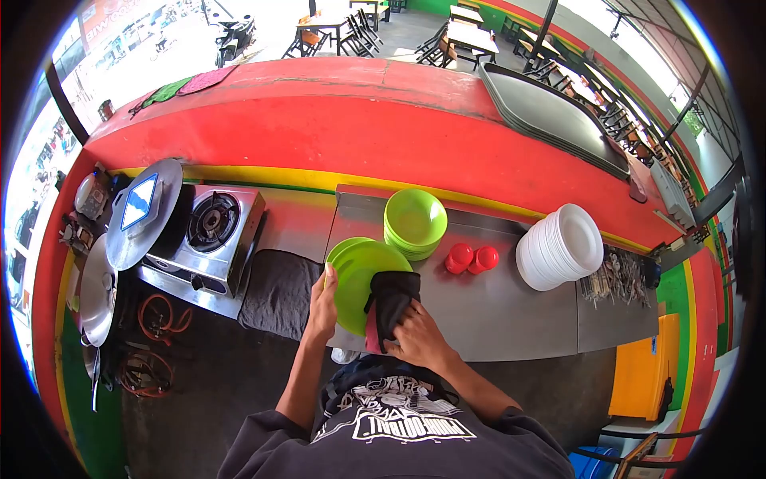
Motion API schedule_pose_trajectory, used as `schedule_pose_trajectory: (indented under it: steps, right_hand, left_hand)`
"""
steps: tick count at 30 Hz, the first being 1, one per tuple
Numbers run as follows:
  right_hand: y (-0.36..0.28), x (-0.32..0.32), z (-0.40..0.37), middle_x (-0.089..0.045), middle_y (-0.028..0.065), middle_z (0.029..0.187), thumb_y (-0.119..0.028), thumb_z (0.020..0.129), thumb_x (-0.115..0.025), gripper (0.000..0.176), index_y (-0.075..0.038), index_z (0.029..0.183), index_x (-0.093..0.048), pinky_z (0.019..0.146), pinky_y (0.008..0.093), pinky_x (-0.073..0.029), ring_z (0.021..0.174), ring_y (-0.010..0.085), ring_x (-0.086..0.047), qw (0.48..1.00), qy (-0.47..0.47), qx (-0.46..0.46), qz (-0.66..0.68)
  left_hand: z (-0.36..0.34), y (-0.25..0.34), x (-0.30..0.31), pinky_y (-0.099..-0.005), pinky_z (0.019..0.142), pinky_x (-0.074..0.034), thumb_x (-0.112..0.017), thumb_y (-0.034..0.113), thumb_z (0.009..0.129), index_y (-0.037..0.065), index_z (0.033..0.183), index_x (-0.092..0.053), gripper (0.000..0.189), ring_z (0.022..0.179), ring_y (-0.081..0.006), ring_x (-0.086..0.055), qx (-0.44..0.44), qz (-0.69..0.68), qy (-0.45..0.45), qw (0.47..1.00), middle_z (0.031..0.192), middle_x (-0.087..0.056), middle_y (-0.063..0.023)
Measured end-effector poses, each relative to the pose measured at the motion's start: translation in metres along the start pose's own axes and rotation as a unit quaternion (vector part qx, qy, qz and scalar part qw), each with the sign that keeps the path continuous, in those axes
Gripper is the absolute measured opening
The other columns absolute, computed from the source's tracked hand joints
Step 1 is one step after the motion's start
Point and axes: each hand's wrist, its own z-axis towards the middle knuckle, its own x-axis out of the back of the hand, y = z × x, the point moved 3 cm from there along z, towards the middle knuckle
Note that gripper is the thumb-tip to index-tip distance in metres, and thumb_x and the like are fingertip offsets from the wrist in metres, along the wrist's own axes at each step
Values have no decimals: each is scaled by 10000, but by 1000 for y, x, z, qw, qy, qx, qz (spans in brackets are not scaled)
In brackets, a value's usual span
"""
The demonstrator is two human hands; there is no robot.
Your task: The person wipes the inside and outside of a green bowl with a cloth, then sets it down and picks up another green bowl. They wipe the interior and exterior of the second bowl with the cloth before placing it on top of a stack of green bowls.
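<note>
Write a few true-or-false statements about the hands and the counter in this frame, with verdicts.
1. The left hand grips a green plate by its rim. True.
2. The right hand presses a white sponge on the plate. False: it holds a dark cloth.
3. A stack of green bowls stands on the steel counter. True.
4. A pot sits on the gas stove. False: its burner is bare.

stove (211, 231) at left, bowl stack (415, 219) behind plate (357, 278), cloth (392, 299) on plate, perhaps shakers (471, 258) right of stack
</note>
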Motion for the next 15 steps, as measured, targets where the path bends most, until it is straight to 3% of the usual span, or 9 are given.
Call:
schedule_pose_trajectory:
  steps: [4,7,11,15]
  right_hand:
    - [1,-14,-7,-703,157,899,-239,712,-750,258,-23,851,-735,1078,455,-373,1008,303,-648,999,-31,13,20]
    - [-1,-27,-9,-695,136,824,-168,675,-747,205,-34,826,-715,1005,442,-445,904,300,-671,998,59,31,0]
    - [-7,-25,2,-687,139,806,-114,653,-728,170,-40,800,-683,885,430,-505,817,323,-673,996,58,-52,51]
    - [-12,-36,1,-671,124,762,-120,674,-720,122,-55,745,-645,833,434,-520,747,308,-670,994,15,-93,53]
  left_hand:
    - [0,1,-3,-273,859,-503,-399,446,1073,15,1304,-569,518,992,-138,-623,27,-27,6,999,1150,-656,-63]
    - [-5,-5,-18,-286,882,-499,-467,387,1050,24,1317,-548,458,1019,-151,-622,61,-124,4,990,1167,-645,-68]
    - [-22,-33,-51,-318,930,-492,-540,297,1004,39,1348,-495,432,1075,-178,-611,40,-143,20,989,1226,-610,-82]
    - [-20,-36,-45,-335,952,-496,-549,262,995,47,1350,-488,420,1099,-197,-611,94,-209,27,973,1253,-598,-90]
